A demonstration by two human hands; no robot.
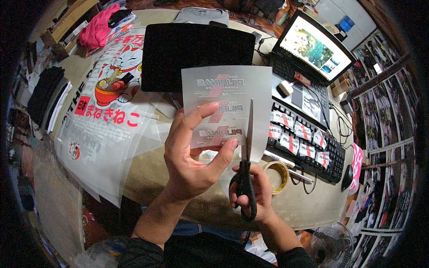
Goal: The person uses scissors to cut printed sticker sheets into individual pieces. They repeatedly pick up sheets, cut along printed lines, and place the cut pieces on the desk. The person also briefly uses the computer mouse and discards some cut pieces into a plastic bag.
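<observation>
My left hand (190,163) pinches a translucent printed film sheet (261,87) between thumb and fingers, holding it up over the table. Red and silver-grey prints sit on it in a column, with lettering seen mirrored. In my right hand (263,192) is a pair of black-handled scissors (246,174), fingers through the handle loops. The blades point up and away from me, close together, overlapping the right part of the sheet in view. Whether they touch the film I cannot tell. Several small cut labels (290,145) with similar red marks lie on the black keyboard (333,172) to the right.
A laptop (315,44) stands at the back right, with a white charger-like block (285,88) on it. A black flat panel (196,49) lies behind the sheet. Nearby are a tape roll (277,177), a mouse (347,177) and large printed films (103,134). A fan (330,245) stands below right.
</observation>
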